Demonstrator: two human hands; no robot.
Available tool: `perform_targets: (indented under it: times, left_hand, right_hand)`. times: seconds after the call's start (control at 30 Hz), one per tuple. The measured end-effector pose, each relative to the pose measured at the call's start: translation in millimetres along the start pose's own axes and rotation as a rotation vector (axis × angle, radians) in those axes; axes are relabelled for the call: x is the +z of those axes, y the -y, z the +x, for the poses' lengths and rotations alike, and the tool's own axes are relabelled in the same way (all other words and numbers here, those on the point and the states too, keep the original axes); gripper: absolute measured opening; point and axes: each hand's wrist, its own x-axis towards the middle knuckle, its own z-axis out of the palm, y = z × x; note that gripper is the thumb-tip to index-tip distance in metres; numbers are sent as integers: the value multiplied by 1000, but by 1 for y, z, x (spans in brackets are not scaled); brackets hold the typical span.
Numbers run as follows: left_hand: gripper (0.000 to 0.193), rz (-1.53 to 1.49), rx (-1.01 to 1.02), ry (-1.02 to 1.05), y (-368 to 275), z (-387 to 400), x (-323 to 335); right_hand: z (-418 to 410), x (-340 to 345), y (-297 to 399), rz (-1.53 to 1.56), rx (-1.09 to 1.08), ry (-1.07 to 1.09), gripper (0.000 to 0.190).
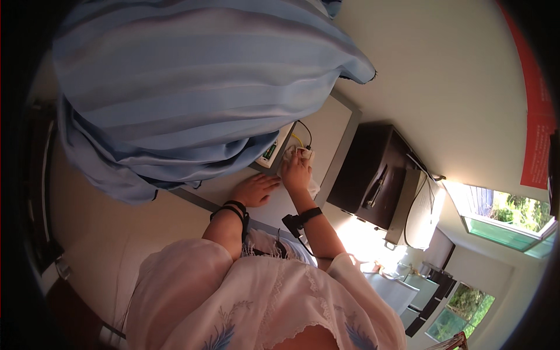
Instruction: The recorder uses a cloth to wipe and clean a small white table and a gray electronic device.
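Observation:
My right hand point(297, 173) is closed on a crumpled white cloth point(314, 186) on a light grey desk top point(334, 127). Just left of it, my left hand point(256, 190) rests on the desk, palm down, fingers slightly apart and holding nothing. Beyond both hands, a large light-blue satin cover point(197, 83) hides most of what is under it. From its lower edge shows the corner of a pale device point(265, 162), with what look like green batteries point(270, 151) in a recess. A black cable point(310, 133) and a yellow cord point(298, 139) run to the cloth.
To the right stands a dark brown cabinet point(372, 170) with a metal handle. A pale box-like appliance point(413, 212) with a cable sits against it. Farther right are an open window point(503, 210) and a red poster point(536, 131) bearing writing. Dark furniture point(39, 183) lines the left side.

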Motion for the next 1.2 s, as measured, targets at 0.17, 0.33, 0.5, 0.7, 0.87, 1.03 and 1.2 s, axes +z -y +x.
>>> perform_targets:
  times: [0.17,0.33,0.5,0.7,0.87,1.03,1.2]
  left_hand:
    - [54,5,23,-51,0,2,2]
    - [51,-34,57,-140,2,-3,1]
    - [51,-14,60,-146,1,-2,-2]
    - [51,10,61,-118,-1,0,-2]
    - [51,3,43,-94,-2,-1,-5]
    - [52,-5,43,-90,-2,2,-7]
    - [54,-22,57,-89,1,-1,-2]
  right_hand:
    - [-32,-12,-20,-6,-88,24,47]
    - [-67,-23,-48,26,-93,25,45]
    - [-56,-16,-70,122,40,-10,51]
    - [-5,-11,-89,118,-25,-37,60]
    - [15,-20,-92,215,-152,12,43]
    - [16,-24,-96,251,-160,17,34]
    - [-31,-24,-91,257,-337,12,35]
